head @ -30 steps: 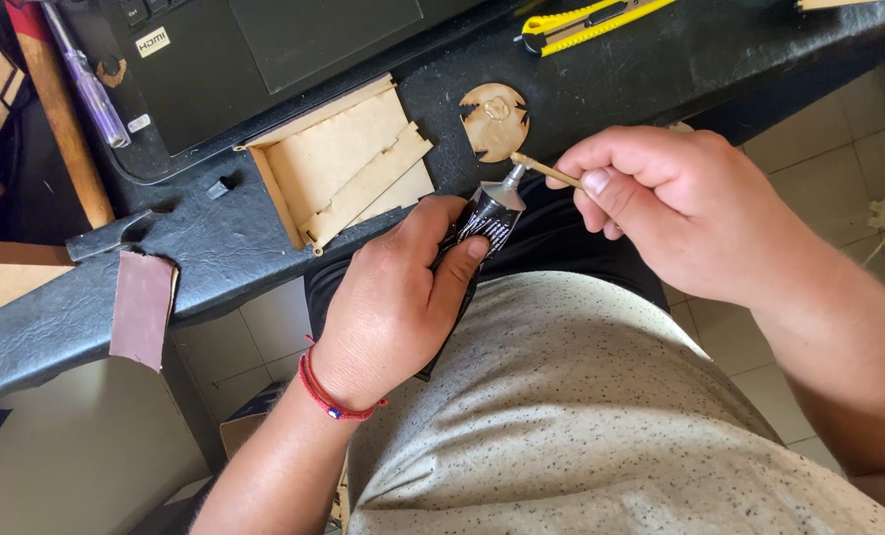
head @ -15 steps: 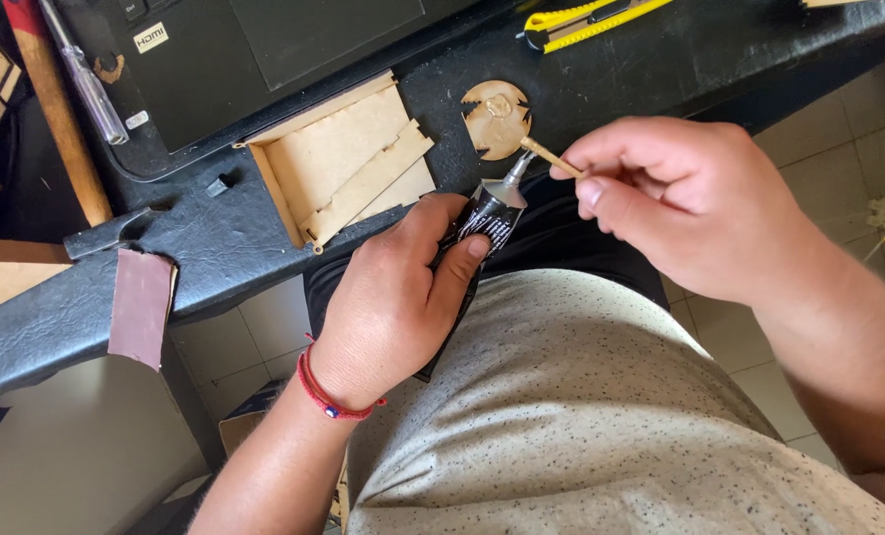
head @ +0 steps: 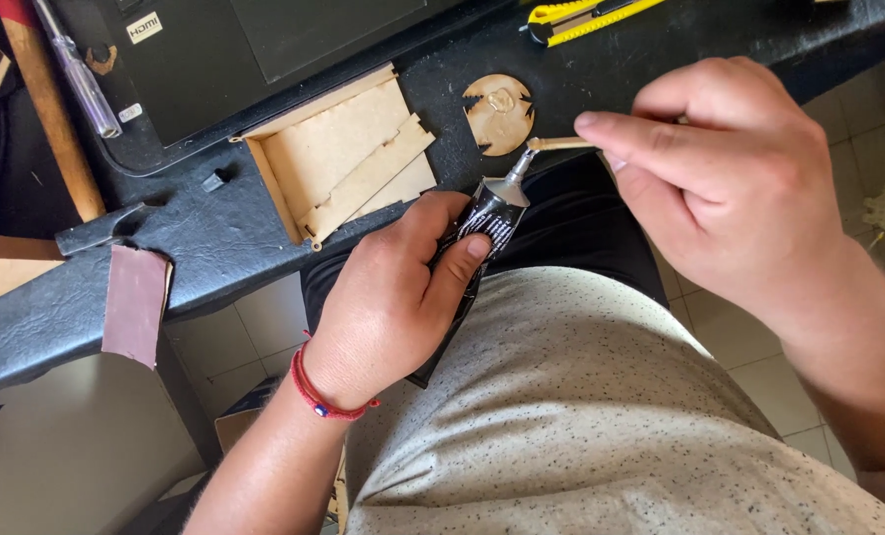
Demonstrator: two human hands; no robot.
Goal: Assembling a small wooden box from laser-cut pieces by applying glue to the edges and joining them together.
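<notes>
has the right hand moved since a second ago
Yes. The right hand, pinching a thin wooden stick at the black glue tube's nozzle, has shifted right, away from the round wooden disc.

Views: one, head-worn. Position: above the seated person, looking steeply down over the chest and lap. Facing: forward and down, onto the near edge of the black desk (head: 214, 267) and the tiled floor (head: 759, 367) below. Range: close; left hand (head: 393, 307) and right hand (head: 729, 178) fill mid-frame. Shared coverage: nothing, single view only.
</notes>
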